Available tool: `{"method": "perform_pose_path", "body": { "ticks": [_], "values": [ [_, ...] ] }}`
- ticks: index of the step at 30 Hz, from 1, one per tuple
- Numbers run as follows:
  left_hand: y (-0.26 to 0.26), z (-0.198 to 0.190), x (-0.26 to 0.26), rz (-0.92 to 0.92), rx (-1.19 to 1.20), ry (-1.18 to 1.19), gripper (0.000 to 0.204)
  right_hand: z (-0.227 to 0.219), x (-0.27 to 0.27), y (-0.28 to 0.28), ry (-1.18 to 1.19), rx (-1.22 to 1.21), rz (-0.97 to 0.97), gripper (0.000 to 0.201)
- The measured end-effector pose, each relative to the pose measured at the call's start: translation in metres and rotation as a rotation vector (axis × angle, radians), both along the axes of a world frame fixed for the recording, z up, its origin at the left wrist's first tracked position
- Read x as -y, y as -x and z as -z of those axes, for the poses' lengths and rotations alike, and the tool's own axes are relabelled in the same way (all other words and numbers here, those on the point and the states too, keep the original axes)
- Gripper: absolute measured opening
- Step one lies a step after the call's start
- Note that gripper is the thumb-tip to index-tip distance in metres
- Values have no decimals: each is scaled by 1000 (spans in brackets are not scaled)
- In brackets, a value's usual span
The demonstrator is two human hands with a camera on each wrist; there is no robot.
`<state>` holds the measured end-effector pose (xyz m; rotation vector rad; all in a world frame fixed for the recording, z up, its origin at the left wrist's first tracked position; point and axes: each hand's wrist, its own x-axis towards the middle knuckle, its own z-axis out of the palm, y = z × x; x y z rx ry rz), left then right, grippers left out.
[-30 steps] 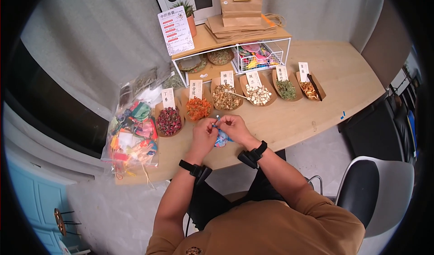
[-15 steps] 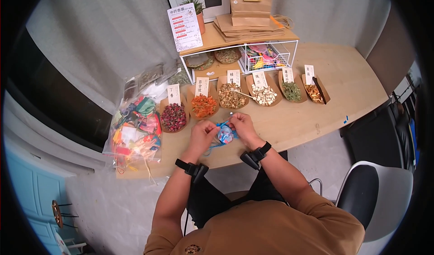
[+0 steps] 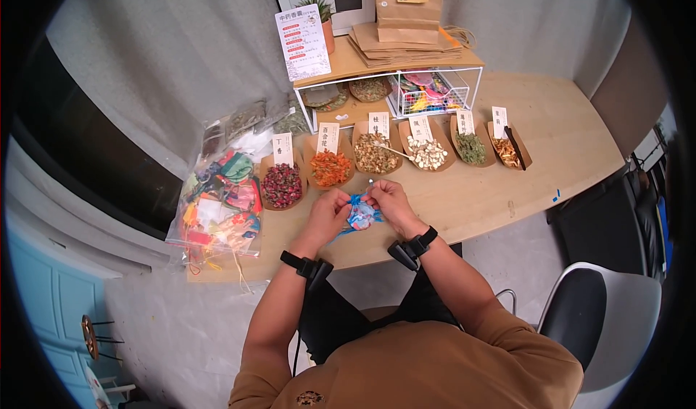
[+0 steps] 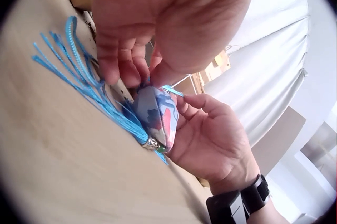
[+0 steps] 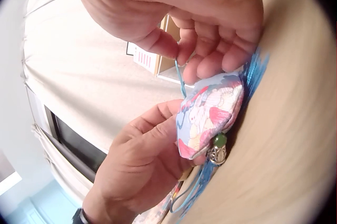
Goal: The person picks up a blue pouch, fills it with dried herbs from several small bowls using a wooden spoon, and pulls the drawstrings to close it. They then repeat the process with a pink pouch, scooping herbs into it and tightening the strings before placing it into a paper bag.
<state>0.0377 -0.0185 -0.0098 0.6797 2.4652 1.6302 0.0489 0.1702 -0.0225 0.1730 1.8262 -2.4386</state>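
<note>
A small blue and pink patterned sachet (image 3: 360, 218) is between my two hands, low over the front of the table. In the right wrist view a green bead (image 5: 220, 140) and a silver cap (image 5: 217, 155) hang from its lower corner. Blue tassel strands (image 4: 108, 107) spread from the cap in the left wrist view. My left hand (image 3: 328, 216) pinches the sachet's gathered upper edge between thumb and fingers. Thumb and forefinger of my right hand (image 3: 390, 207) pinch a thin blue cord (image 5: 181, 80) that runs up from the sachet.
Several paper trays of dried flowers and herbs, such as dark red buds (image 3: 281, 185) and orange petals (image 3: 330, 168), stand labelled beyond my hands. A clear bag of colourful pouches (image 3: 217, 206) lies left. Behind is a shelf (image 3: 391, 73) with a wire basket (image 3: 433, 99).
My hands were close together over the sachet; they have drawn apart, and more of it shows between them. The head view has shifted slightly.
</note>
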Motion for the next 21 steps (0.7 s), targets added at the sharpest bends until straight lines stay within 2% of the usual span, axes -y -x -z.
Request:
{"method": "perform_pose_path", "body": {
  "ticks": [5,8,17,20,21],
  "values": [
    [10,27,2,11,-10,-6,7,0,2,0,-15,0,1,11],
    [4,12,1,-4,113,2,9,-1,2,0,-37,-2,18,10],
    [-2,-3,8,-8,33,90,8,2,0,1,-16,100,150,13],
    [-5,-16,15,55,-246,295,7,0,3,-1,-1,112,182,16],
    [-6,-19,15,52,-253,296,7,1,4,-1,-2,102,190,18]
  ]
}}
